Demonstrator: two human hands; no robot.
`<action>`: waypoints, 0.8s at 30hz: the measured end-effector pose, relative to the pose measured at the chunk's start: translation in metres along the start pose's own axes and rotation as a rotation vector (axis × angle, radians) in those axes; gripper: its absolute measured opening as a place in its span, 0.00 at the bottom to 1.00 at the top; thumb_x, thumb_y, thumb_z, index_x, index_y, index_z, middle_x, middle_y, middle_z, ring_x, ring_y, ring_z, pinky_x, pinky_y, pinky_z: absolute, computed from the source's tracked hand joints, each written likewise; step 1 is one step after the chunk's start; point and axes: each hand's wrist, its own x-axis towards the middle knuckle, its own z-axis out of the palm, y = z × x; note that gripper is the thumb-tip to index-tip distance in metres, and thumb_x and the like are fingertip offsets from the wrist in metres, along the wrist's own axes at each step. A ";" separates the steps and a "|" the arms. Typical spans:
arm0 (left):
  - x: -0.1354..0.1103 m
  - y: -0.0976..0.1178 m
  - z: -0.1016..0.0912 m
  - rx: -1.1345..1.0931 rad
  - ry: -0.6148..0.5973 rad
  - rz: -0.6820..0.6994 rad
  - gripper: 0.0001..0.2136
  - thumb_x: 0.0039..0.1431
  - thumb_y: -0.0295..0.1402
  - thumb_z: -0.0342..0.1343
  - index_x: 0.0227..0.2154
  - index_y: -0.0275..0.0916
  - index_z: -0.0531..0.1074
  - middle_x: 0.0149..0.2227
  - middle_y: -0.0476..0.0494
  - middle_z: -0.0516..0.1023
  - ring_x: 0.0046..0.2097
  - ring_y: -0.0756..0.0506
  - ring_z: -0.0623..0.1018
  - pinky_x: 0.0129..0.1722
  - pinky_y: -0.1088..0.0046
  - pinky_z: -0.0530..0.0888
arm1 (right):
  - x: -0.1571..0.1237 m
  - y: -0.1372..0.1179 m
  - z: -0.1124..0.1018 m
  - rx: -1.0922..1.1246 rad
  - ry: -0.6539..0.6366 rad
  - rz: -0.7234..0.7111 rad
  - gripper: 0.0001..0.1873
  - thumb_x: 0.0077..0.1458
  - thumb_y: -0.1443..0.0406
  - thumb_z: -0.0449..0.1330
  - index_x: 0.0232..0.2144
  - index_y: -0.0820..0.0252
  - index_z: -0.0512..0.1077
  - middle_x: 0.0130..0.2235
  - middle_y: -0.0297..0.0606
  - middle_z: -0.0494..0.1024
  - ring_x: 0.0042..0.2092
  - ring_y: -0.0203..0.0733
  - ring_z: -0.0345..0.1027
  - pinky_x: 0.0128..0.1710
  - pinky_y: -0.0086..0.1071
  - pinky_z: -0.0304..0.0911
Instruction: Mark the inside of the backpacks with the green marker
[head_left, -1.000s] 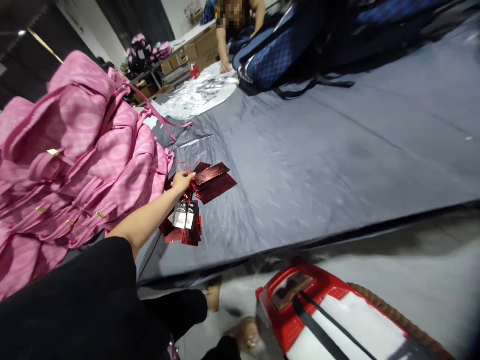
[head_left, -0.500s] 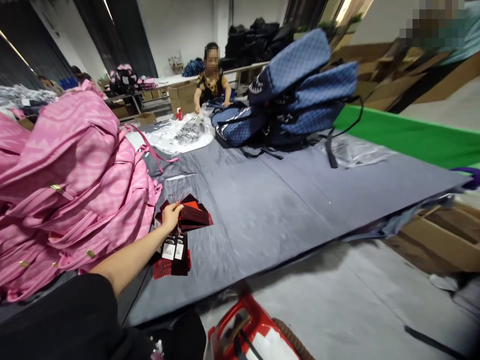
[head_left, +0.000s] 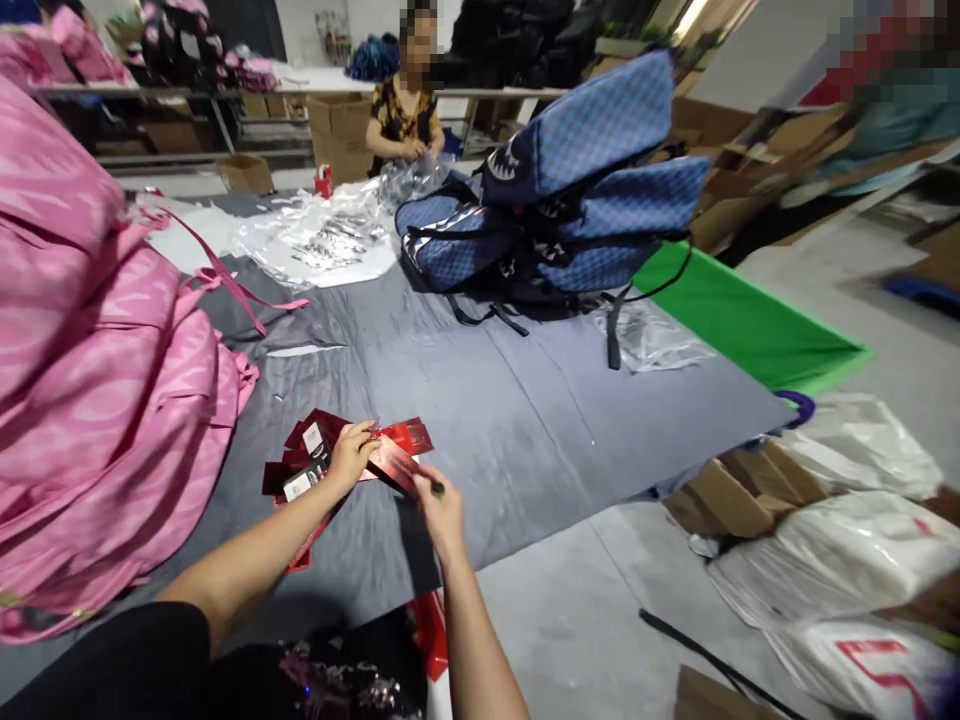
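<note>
A bunch of shiny red hang tags lies on the dark grey table cover near its front edge. My left hand is closed on one red tag that sticks out to the right. My right hand meets it from below, fingers pinched on the tag's right end. A pile of pink backpacks fills the left side beside the tags.
Blue checked backpacks are stacked at the table's far side, with clear plastic bags beside them. A person works at the far end. A green sheet, cardboard and white sacks lie on the floor to the right.
My right hand has come into view and taken the end of the tag. The view swung right and down; the left hand stays at the tag pile.
</note>
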 end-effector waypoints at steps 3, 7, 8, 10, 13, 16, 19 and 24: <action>-0.001 0.004 0.018 0.034 -0.010 -0.013 0.07 0.63 0.25 0.56 0.34 0.38 0.79 0.52 0.43 0.80 0.54 0.44 0.75 0.58 0.60 0.72 | 0.059 0.004 0.026 -0.023 -0.174 0.027 0.19 0.44 0.51 0.69 0.34 0.57 0.78 0.32 0.36 0.80 0.39 0.45 0.73 0.45 0.39 0.70; -0.006 0.012 0.023 0.105 -0.019 -0.039 0.13 0.60 0.21 0.54 0.41 0.41 0.80 0.50 0.44 0.81 0.54 0.44 0.75 0.56 0.63 0.73 | 0.099 0.007 0.054 -0.043 -0.346 0.054 0.14 0.43 0.53 0.69 0.27 0.56 0.74 0.30 0.32 0.78 0.34 0.40 0.71 0.40 0.33 0.67; -0.009 0.015 0.022 0.129 -0.002 -0.056 0.14 0.61 0.22 0.54 0.45 0.40 0.79 0.52 0.43 0.80 0.56 0.42 0.74 0.57 0.60 0.72 | 0.103 0.010 0.056 -0.052 -0.363 0.070 0.15 0.44 0.53 0.68 0.25 0.56 0.73 0.28 0.32 0.77 0.31 0.39 0.69 0.37 0.32 0.67; -0.017 0.021 0.017 0.182 0.048 -0.104 0.18 0.62 0.27 0.56 0.54 0.37 0.74 0.60 0.36 0.74 0.63 0.35 0.68 0.61 0.52 0.66 | 0.108 0.016 0.055 -0.071 -0.387 0.109 0.17 0.47 0.50 0.66 0.24 0.56 0.69 0.24 0.30 0.74 0.25 0.36 0.64 0.28 0.30 0.63; -0.031 0.027 0.012 0.255 0.091 -0.172 0.19 0.63 0.31 0.57 0.56 0.33 0.72 0.63 0.28 0.68 0.66 0.28 0.62 0.63 0.42 0.57 | 0.110 0.027 0.051 -0.089 -0.433 0.158 0.20 0.47 0.47 0.65 0.25 0.55 0.66 0.19 0.27 0.70 0.19 0.33 0.57 0.19 0.29 0.55; -0.037 0.026 0.014 0.299 0.050 -0.173 0.12 0.64 0.29 0.55 0.48 0.38 0.78 0.52 0.33 0.79 0.57 0.32 0.72 0.63 0.45 0.57 | 0.109 0.035 0.051 -0.091 -0.461 0.161 0.21 0.45 0.47 0.66 0.26 0.55 0.64 0.19 0.27 0.70 0.18 0.32 0.55 0.18 0.28 0.53; -0.032 0.021 0.018 0.350 0.015 -0.172 0.10 0.64 0.29 0.53 0.37 0.39 0.81 0.39 0.37 0.83 0.46 0.37 0.77 0.56 0.51 0.63 | 0.104 0.036 0.050 -0.062 -0.459 0.129 0.21 0.45 0.49 0.67 0.28 0.55 0.64 0.20 0.27 0.70 0.19 0.32 0.58 0.19 0.27 0.53; -0.023 0.018 0.021 0.415 0.015 -0.187 0.13 0.65 0.34 0.55 0.27 0.38 0.80 0.31 0.38 0.82 0.38 0.40 0.77 0.42 0.59 0.64 | 0.091 0.036 0.035 0.028 -0.435 0.101 0.30 0.40 0.50 0.69 0.43 0.54 0.68 0.26 0.26 0.75 0.21 0.33 0.61 0.20 0.27 0.54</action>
